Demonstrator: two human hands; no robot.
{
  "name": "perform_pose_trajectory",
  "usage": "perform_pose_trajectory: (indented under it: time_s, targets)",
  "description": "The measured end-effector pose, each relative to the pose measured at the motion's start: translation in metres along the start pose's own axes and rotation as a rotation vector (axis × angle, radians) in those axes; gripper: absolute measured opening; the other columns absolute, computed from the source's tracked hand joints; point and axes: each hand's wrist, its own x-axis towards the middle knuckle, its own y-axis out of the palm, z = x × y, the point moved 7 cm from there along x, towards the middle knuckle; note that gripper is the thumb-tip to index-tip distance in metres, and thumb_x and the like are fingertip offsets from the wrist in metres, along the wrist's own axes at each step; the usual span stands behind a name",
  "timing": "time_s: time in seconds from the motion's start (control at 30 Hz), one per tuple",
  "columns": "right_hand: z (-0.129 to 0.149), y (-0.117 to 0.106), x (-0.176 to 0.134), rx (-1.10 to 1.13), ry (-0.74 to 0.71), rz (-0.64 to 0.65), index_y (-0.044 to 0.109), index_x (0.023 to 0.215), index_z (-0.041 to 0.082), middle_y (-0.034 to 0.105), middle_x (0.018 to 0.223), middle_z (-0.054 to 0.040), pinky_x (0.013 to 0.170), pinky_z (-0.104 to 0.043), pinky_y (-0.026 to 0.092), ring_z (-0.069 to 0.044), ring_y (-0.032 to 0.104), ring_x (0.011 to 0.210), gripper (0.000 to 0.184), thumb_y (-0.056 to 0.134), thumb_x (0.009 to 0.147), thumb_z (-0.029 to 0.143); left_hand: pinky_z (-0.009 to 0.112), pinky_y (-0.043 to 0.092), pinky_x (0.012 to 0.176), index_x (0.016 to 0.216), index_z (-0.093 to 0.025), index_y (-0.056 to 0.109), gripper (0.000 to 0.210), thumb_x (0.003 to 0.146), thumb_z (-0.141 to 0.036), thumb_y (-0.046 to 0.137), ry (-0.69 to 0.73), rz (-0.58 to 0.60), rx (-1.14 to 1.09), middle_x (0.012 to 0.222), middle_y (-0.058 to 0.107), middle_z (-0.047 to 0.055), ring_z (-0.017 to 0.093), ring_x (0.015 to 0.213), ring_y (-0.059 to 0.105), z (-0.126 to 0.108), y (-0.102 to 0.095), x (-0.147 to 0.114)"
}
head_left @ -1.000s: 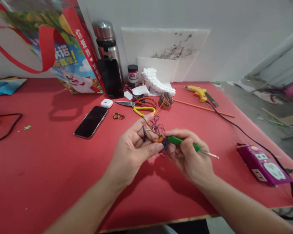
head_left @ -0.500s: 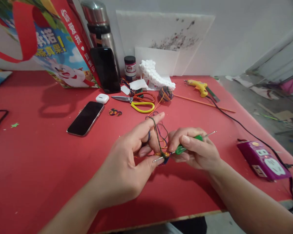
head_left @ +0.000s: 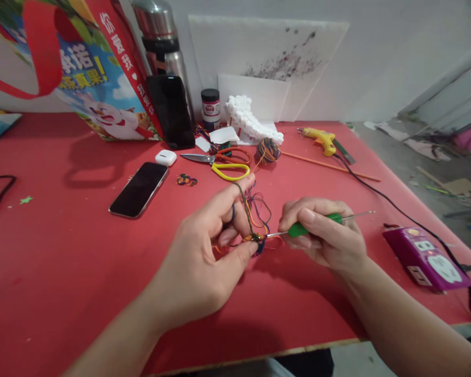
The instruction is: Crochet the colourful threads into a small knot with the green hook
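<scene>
My left hand (head_left: pixel 208 251) pinches a small multicoloured crochet piece (head_left: pixel 259 246) between thumb and fingers. Dark green yarn (head_left: pixel 246 209) runs from the piece up over its raised index finger. My right hand (head_left: pixel 324 233) is closed around the green handle of a double-ended crochet hook (head_left: pixel 297 229). The hook's left shaft reaches to the crochet piece, and its tip is hidden in the stitches; the other metal end points right, past my knuckles. Loose yarn strands (head_left: pixel 264 207) lie behind the piece and lead back to a multicoloured yarn ball (head_left: pixel 267 151).
Scissors (head_left: pixel 230 172), a phone (head_left: pixel 139 189), a white earphone case (head_left: pixel 165 157) and a small crocheted bit (head_left: pixel 186 180) lie beyond my left hand. A yellow glue gun (head_left: pixel 320 140) sits back right. A purple box (head_left: pixel 427 257) with a black cable is at the right.
My right hand has moved right, drawing the hook back so its left shaft, earlier poking through the piece, now shows between piece and handle. My left index finger has shifted slightly left and down.
</scene>
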Motion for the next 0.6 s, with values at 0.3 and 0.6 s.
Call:
perform_pose_trajectory:
  time_s: [0.3, 0.6]
  targets:
    - [0.0011, -0.0019, -0.0027, -0.081, -0.008, -0.073, 0.090, 0.082, 0.018, 0.055, 0.050, 0.0014, 0.040, -0.022, 0.028, -0.005, 0.034, 0.039, 0.024, 0.084, 0.092, 0.039, 0.020, 0.047, 0.065, 0.160, -0.015, 0.055, 0.074, 0.088, -0.008, 0.072, 0.013, -0.018, 0.035, 0.081, 0.053, -0.005, 0.009, 0.067, 0.042, 0.0003, 0.0000, 0.0022]
    - [-0.0025, -0.0042, -0.0049, -0.102, 0.035, -0.126, 0.089, 0.083, 0.017, 0.056, 0.050, 0.0011, 0.040, -0.023, 0.024, -0.006, 0.035, 0.040, 0.025, 0.084, 0.092, 0.041, 0.023, 0.044, 0.064, 0.158, -0.018, 0.058, 0.072, 0.089, -0.009, 0.073, 0.012, -0.038, 0.055, 0.081, 0.054, -0.004, 0.010, 0.068, 0.041, 0.0033, -0.0045, 0.0034]
